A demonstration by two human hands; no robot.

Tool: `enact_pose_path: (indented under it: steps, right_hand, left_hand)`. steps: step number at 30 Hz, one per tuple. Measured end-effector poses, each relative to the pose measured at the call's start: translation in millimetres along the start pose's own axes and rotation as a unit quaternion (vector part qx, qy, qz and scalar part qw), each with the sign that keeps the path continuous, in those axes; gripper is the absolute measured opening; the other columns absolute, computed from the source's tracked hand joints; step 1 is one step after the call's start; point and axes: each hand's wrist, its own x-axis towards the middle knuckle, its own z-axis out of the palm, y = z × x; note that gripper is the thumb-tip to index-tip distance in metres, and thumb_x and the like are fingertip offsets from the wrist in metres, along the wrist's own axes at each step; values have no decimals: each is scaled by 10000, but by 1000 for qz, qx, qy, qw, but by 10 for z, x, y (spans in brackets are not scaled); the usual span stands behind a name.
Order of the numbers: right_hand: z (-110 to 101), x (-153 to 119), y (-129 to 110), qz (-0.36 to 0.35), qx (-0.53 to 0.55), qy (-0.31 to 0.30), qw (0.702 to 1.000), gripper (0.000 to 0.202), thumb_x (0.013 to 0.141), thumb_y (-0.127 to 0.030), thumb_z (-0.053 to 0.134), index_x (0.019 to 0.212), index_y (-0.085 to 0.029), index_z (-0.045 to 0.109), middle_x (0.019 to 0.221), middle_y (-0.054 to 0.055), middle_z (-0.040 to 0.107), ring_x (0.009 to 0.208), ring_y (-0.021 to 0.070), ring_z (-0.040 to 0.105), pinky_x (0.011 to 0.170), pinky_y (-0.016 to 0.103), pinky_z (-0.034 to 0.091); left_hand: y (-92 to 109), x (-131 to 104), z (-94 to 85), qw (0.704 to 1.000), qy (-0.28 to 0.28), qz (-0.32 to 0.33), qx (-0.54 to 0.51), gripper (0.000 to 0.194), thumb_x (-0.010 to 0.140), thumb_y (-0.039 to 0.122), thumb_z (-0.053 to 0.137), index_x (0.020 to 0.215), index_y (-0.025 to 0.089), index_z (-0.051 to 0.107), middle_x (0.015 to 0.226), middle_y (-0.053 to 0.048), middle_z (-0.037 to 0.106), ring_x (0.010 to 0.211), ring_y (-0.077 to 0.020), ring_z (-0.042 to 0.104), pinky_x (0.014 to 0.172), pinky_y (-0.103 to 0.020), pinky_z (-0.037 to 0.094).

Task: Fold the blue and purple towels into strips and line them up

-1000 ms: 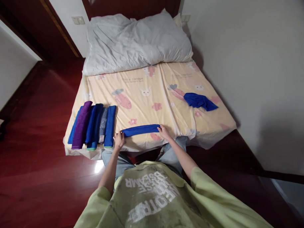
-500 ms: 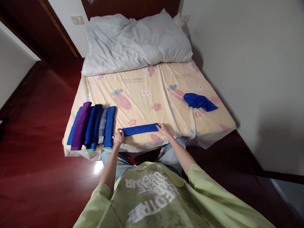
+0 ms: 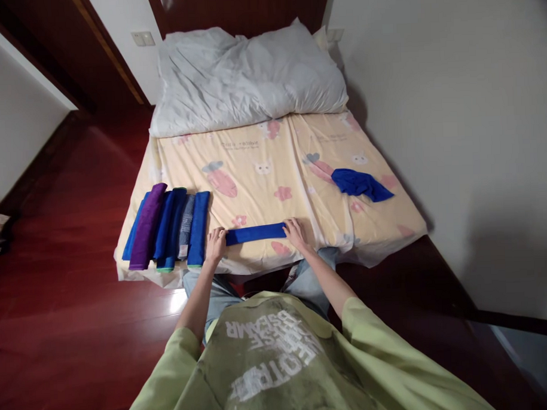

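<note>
A blue towel [image 3: 256,232], folded into a long narrow strip, lies crosswise near the bed's front edge. My left hand [image 3: 216,244] grips its left end, the fingers curled over it. At the opposite end, my right hand [image 3: 295,233] holds the strip with bent fingers. Just left of my left hand is a row of folded towels: a blue one [image 3: 198,228], a grey-blue one [image 3: 185,226] with a white label, a purple one [image 3: 147,227] and several more blue ones. A crumpled blue cloth [image 3: 361,184] rests to the right.
The bed [image 3: 254,170] has a yellow sheet printed with carrots and rabbits. A bunched white quilt [image 3: 246,80] covers its head end. A white wall [image 3: 459,133] stands along the right side, and dark red floor [image 3: 74,284] shows on the left.
My fingers have shifted slightly over the ends of the folded blue towel, the left hand laying more over its end. The camera view has moved a little; the other towels stay put.
</note>
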Motion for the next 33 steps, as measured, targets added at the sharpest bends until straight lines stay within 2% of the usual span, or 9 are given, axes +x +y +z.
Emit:
enact_pose_path:
  steps: [3, 5, 8, 10, 15, 19, 22, 27, 33]
  right_hand:
    - [-53, -30, -6, -124, -6, -61, 990, 368, 970, -119, 503, 1243, -213, 730, 1330, 126, 684, 1270, 264, 612, 1142, 451, 454]
    - [-72, -42, -5, -149, -9, -81, 985, 357, 969, -154, 538, 1271, -201, 723, 1385, 128, 666, 1330, 270, 584, 1175, 470, 429]
    - [-83, -47, -3, -142, -17, -96, 985, 424, 953, -239, 616, 1369, -175, 666, 1454, 158, 625, 1379, 298, 554, 1182, 508, 423]
    - [-84, -36, -13, -140, -23, -107, 984, 470, 932, -214, 633, 1399, -168, 643, 1464, 164, 619, 1383, 304, 553, 1182, 516, 425]
    - [-67, 60, -87, -124, -36, -99, 987, 498, 881, -56, 571, 1353, -177, 673, 1401, 149, 664, 1316, 283, 606, 1164, 480, 461]
    - [-86, 179, -140, -91, -42, -92, 991, 470, 873, -45, 566, 1298, -189, 704, 1256, 148, 726, 1202, 283, 667, 1103, 466, 520]
    - [-158, 248, -159, -92, -38, -87, 991, 474, 868, -26, 544, 1269, -207, 723, 1191, 144, 744, 1160, 285, 685, 1094, 473, 531]
    - [-298, 230, -173, -126, -25, -70, 989, 490, 840, -13, 559, 1265, -195, 722, 1229, 140, 734, 1191, 282, 665, 1119, 471, 509]
    - [-271, 58, -151, -174, -3, -54, 983, 513, 785, 7, 555, 1224, -193, 730, 1233, 119, 736, 1173, 282, 666, 1080, 477, 528]
  left_hand:
    - [-43, 14, -16, 995, -46, 88, -25, 324, 983, 212, 478, 1249, 210, 665, 1375, -137, 640, 1324, -288, 553, 1145, -451, 417]
    - [-59, 11, -5, 993, -59, 98, -30, 385, 958, 290, 568, 1324, 193, 632, 1421, -151, 618, 1366, -301, 534, 1164, -446, 416]
    - [-60, 5, 24, 993, -69, 93, -17, 542, 887, 242, 637, 1421, 178, 573, 1505, -173, 561, 1433, -320, 487, 1179, -452, 409]
    - [-45, 21, 37, 993, -76, 89, -1, 584, 857, 149, 609, 1439, 163, 562, 1516, -187, 551, 1439, -324, 486, 1173, -454, 411]
    - [0, 136, 27, 994, -67, 82, 20, 551, 868, 30, 477, 1393, 143, 601, 1436, -220, 611, 1356, -329, 566, 1133, -471, 432]
    - [-14, 226, -21, 994, -68, 81, 17, 531, 887, 26, 439, 1361, 165, 632, 1384, -208, 647, 1271, -320, 621, 1102, -472, 455]
    - [-33, 229, -91, 994, -67, 83, 16, 543, 884, 25, 424, 1358, 178, 641, 1380, -186, 656, 1247, -303, 628, 1099, -459, 454]
    - [-50, -13, -257, 994, -30, 106, -3, 556, 892, 35, 441, 1383, 200, 640, 1386, -154, 656, 1242, -290, 617, 1081, -447, 462]
    - [-55, -684, -302, 988, -19, 155, -10, 558, 889, 21, 460, 1382, 208, 641, 1317, -140, 655, 1206, -264, 623, 1051, -429, 474]
